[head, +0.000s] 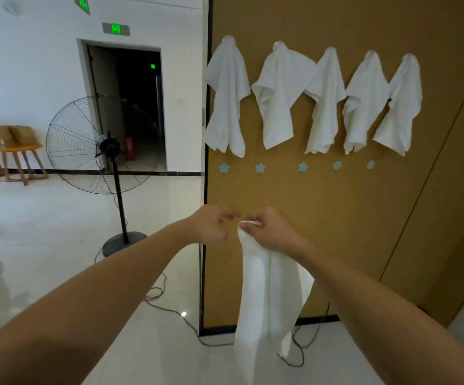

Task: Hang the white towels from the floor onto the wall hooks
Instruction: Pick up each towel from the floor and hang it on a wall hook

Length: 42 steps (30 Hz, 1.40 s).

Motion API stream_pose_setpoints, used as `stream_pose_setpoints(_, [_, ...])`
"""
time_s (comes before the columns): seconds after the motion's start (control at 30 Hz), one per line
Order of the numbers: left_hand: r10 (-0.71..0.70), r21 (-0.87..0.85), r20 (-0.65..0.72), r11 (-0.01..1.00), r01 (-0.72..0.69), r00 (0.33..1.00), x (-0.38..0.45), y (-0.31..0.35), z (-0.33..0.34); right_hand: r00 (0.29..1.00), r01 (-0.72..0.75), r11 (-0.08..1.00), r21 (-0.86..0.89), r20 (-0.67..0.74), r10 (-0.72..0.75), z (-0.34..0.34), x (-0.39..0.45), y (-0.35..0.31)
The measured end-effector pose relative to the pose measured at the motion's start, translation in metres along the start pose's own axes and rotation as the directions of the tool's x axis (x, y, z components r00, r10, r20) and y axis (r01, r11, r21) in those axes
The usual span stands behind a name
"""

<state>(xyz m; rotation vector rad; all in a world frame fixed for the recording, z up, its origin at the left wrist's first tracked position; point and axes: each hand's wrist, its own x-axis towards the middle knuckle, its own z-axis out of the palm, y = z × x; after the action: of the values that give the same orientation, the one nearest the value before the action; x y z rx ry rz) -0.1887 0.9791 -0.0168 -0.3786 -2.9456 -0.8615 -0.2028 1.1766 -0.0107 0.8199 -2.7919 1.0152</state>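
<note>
Your right hand (269,232) is pinching the top of a white towel (264,295) that is hanging before the brown wall panel (336,218), below the empty blue hooks (260,168). Your left hand (211,225) is hovering beside it, fingers loosely curled, gripping nothing.

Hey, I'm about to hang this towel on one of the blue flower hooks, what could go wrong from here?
Only your right hand pinches the towel by a small corner, and your left hand holds nothing, so it may slip. Its hanging end is near the cables on the floor and could snag. The blue flower hooks look small, so bunched cloth might slide off.
</note>
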Motion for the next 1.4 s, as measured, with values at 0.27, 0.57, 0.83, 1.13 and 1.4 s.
stream_pose_setpoints(0.27, [0.021,-0.255,0.055,0.967,-0.006,0.998,0.071,-0.062,-0.012,0.990,0.043,0.987,0.154,0.129,-0.063,0.031,0.109,0.021])
stream_pose_setpoints(0.57, [-0.178,-0.532,0.075,0.825,0.190,0.981,0.202,-0.145,-0.017,0.976,0.071,0.937,0.342,0.172,-0.137,0.045,0.259,0.086])
stream_pose_setpoints(0.83, [-0.409,-0.521,-0.044,0.788,0.329,0.911,0.309,-0.197,-0.022,0.989,0.006,0.937,0.351,0.137,-0.058,0.063,0.388,0.158])
stream_pose_setpoints(1.13, [-0.473,-0.319,-0.251,0.864,0.389,0.845,0.381,-0.249,-0.013,0.999,-0.033,0.992,0.124,-0.002,0.033,0.089,0.464,0.210])
stream_pose_setpoints(1.4, [-0.215,-0.103,-0.573,0.976,0.191,0.791,0.413,-0.265,-0.017,0.922,0.090,0.974,0.206,-0.387,-0.003,0.102,0.490,0.209])
